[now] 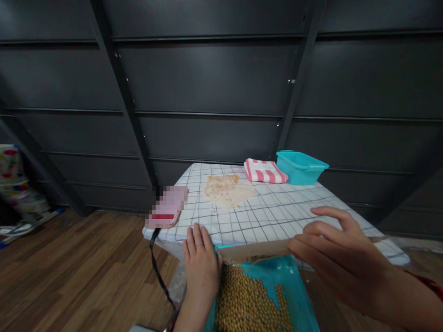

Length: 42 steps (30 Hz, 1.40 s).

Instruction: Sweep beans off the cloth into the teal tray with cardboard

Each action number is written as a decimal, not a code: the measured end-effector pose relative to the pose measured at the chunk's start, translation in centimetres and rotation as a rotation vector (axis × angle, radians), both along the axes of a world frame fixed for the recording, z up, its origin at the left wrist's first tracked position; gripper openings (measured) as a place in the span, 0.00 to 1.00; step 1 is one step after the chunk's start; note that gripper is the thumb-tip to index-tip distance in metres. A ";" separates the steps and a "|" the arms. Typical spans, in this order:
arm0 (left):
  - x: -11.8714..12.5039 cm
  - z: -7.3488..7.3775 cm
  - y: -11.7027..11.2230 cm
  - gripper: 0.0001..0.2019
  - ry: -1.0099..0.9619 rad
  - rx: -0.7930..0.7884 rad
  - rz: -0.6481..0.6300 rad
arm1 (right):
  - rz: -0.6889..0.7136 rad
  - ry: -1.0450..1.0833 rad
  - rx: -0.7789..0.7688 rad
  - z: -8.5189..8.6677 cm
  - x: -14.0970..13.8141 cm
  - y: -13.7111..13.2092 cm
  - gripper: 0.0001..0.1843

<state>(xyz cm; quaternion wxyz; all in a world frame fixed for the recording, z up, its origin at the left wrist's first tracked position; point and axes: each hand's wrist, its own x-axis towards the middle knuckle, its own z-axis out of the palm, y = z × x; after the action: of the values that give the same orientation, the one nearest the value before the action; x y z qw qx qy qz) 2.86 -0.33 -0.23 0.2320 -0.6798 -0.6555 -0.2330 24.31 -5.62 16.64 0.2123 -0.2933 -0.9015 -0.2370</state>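
A teal tray [294, 290] full of small yellow beans [245, 299] sits close in front of me at the table's near edge. A strip of brown cardboard [256, 251] stands across the tray's far end. My left hand [200, 263] lies flat along the tray's left side, fingers stretched out, a ring on one finger. My right hand [332, 251] pinches the cardboard's right end with curled fingers, index finger raised.
The table [277, 212] wears a white grid-patterned cloth. On it lie a pile of pale grains [226, 189], a folded pink-and-white striped cloth [265, 171] and a teal plastic tub [301, 167] at the back. A blurred pink object [168, 207] with a black strap lies at the left edge. Dark metal wall behind, wood floor left.
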 end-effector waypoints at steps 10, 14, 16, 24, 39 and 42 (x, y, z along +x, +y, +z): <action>0.2 0.5 0.1 0.33 -0.004 -0.010 -0.004 | -0.161 -0.026 0.371 1.3 2.0 1.5 0.13; 0.4 0.6 0.1 0.33 0.000 -0.006 -0.003 | -0.181 -0.094 0.386 1.1 2.9 2.1 0.13; 0.5 0.7 0.1 0.32 0.000 -0.010 -0.001 | -0.199 -0.123 0.364 0.7 3.4 2.1 0.13; 1.5 1.1 -0.3 0.31 0.006 -0.089 0.014 | -0.249 -0.160 0.226 0.3 5.6 1.1 0.15; 1.8 1.7 -0.5 0.31 0.036 -0.128 0.037 | -0.181 -0.103 0.071 0.1 6.5 -0.5 0.15; 1.8 1.7 -0.6 0.31 0.040 -0.115 0.037 | -0.200 -0.104 0.156 0.7 6.1 -0.5 0.14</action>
<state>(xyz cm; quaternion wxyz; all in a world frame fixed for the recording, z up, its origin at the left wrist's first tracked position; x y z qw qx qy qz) 4.67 -0.88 1.47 0.2099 -0.6844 -0.6754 -0.1770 30.45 -6.08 17.38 0.1629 -0.3516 -0.8564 -0.3411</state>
